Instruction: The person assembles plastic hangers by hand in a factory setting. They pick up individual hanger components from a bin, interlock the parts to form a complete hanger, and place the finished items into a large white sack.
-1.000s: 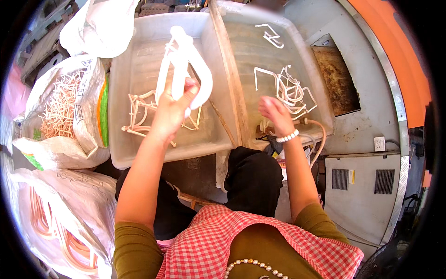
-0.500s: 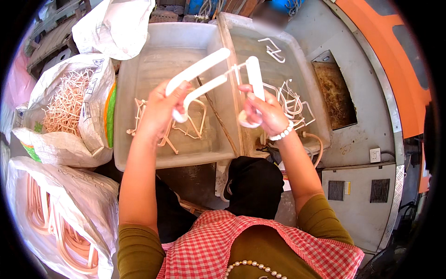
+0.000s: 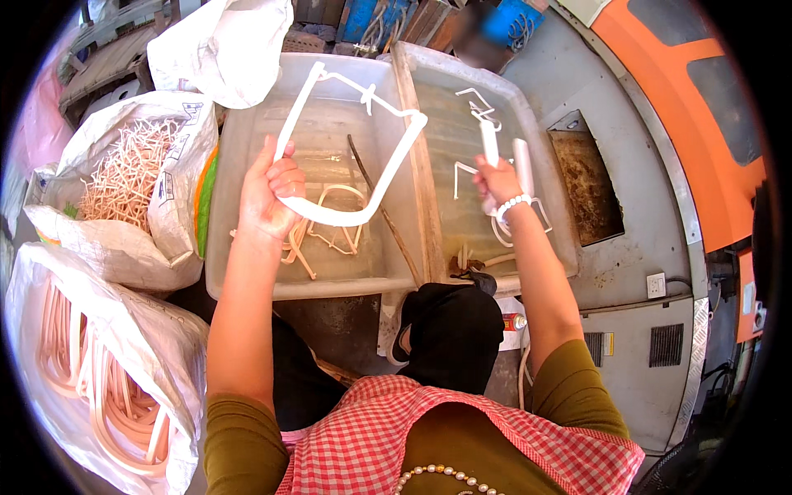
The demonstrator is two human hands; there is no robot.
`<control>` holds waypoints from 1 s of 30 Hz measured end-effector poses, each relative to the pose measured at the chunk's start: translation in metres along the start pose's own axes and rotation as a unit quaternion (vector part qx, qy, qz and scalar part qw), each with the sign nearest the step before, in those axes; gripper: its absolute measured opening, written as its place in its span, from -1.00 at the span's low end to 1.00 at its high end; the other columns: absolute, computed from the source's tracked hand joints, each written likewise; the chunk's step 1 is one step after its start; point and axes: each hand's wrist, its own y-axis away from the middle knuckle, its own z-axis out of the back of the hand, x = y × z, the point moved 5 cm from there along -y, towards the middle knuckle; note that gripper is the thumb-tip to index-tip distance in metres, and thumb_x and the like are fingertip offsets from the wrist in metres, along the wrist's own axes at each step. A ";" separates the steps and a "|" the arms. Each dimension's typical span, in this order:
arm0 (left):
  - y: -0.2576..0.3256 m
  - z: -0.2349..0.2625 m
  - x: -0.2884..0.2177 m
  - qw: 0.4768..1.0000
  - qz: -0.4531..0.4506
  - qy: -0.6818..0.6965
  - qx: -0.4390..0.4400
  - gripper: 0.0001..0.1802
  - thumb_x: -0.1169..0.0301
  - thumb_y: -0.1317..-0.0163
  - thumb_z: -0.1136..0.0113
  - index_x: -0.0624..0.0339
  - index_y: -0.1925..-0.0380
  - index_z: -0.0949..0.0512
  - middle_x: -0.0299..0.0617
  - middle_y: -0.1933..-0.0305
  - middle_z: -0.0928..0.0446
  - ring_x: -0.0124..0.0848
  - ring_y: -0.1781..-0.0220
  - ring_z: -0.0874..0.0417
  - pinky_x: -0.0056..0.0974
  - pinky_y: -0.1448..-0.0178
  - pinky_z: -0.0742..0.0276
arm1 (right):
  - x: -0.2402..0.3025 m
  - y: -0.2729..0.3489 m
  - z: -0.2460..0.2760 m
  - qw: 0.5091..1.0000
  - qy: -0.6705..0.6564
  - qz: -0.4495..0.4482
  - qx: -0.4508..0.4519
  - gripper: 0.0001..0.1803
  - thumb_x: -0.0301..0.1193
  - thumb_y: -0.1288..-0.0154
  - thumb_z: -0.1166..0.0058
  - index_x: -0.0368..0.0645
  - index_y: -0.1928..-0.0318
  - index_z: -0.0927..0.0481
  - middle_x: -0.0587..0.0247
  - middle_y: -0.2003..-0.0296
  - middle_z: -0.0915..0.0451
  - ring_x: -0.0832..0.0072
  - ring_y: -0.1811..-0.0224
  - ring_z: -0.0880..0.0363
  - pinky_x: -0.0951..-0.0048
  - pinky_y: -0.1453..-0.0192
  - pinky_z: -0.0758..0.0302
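My left hand (image 3: 274, 196) is closed round a white U-shaped plastic piece (image 3: 394, 169), raised above the left tub (image 3: 346, 289). A thin strip with a small cross-shaped bit links the piece's two ends. Over the right tub (image 3: 532, 103), my right hand (image 3: 499, 183), with a white bead bracelet at the wrist, grips a second white plastic piece (image 3: 490, 142). Two thick bars of it show; its lower part is hidden by the hand. Thin bent white strips (image 3: 476, 103) lie in the right tub, and beige strips (image 3: 342, 191) lie in the left one.
A dark stick (image 3: 382, 202) slants across the left tub beside the divider (image 3: 419, 148). At left stand a sack of small beige strips (image 3: 136, 177) and a sack of long curved ones (image 3: 115, 404). A grey and orange machine (image 3: 652, 124) borders the right side.
My hands have moved apart. The left piece has turned and now shows as a wide loop, while the right piece has shifted right, over the right tub.
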 end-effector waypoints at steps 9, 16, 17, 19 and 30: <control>-0.022 0.021 0.026 0.994 0.079 0.070 0.022 -0.67 0.15 -0.37 -0.03 0.24 0.30 -0.42 -0.50 0.70 -0.13 -0.68 0.70 -0.15 -0.56 0.63 -0.20 | 0.075 0.088 -0.112 0.849 -0.421 -0.010 0.319 -0.46 -0.22 -0.35 -0.04 -0.22 -0.23 -0.27 -0.04 0.05 -0.55 0.21 -0.01 -0.57 0.17 -0.10 -0.55; -0.023 0.045 0.014 0.813 -0.126 -0.514 -0.241 -0.53 0.07 -0.30 -0.12 0.26 0.05 -0.43 -0.16 0.15 -0.48 -0.36 0.15 -0.51 -0.33 0.10 -0.45 | 0.085 0.107 -0.119 0.873 -0.350 0.026 0.338 -0.53 -0.25 -0.30 -0.13 -0.27 -0.10 -0.40 0.17 0.26 -0.60 0.37 0.20 -0.61 0.32 0.06 -0.59; -0.020 0.032 0.011 0.761 -0.221 -0.579 -0.192 -0.51 0.06 -0.30 -0.12 0.28 0.04 -0.43 -0.16 0.14 -0.49 -0.36 0.14 -0.51 -0.33 0.06 -0.43 | 0.086 0.109 -0.118 0.881 -0.347 0.034 0.319 -0.54 -0.25 -0.30 -0.12 -0.27 -0.09 -0.41 0.19 0.26 -0.59 0.38 0.20 -0.61 0.33 0.08 -0.59; -0.009 0.006 0.018 0.616 -0.366 -0.690 -0.108 -0.48 0.04 -0.29 -0.12 0.30 0.01 -0.44 -0.15 0.12 -0.51 -0.34 0.12 -0.50 -0.33 -0.01 -0.39 | 0.082 0.114 -0.125 0.908 -0.298 0.035 0.291 -0.65 -0.31 -0.29 -0.13 -0.28 0.03 -0.47 0.17 0.31 -0.61 0.39 0.28 -0.62 0.39 0.17 -0.60; 0.009 -0.012 0.069 0.865 0.008 -0.493 0.089 -0.47 0.08 -0.38 0.03 0.29 -0.15 -0.40 -0.13 0.00 -0.55 -0.38 0.01 -0.59 -0.25 -0.12 -0.49 | 0.055 0.137 -0.165 0.944 -0.050 0.115 0.305 -0.74 -0.31 -0.33 -0.11 -0.25 0.15 -0.60 0.37 0.35 -0.61 0.64 0.30 -0.53 0.53 0.22 -0.49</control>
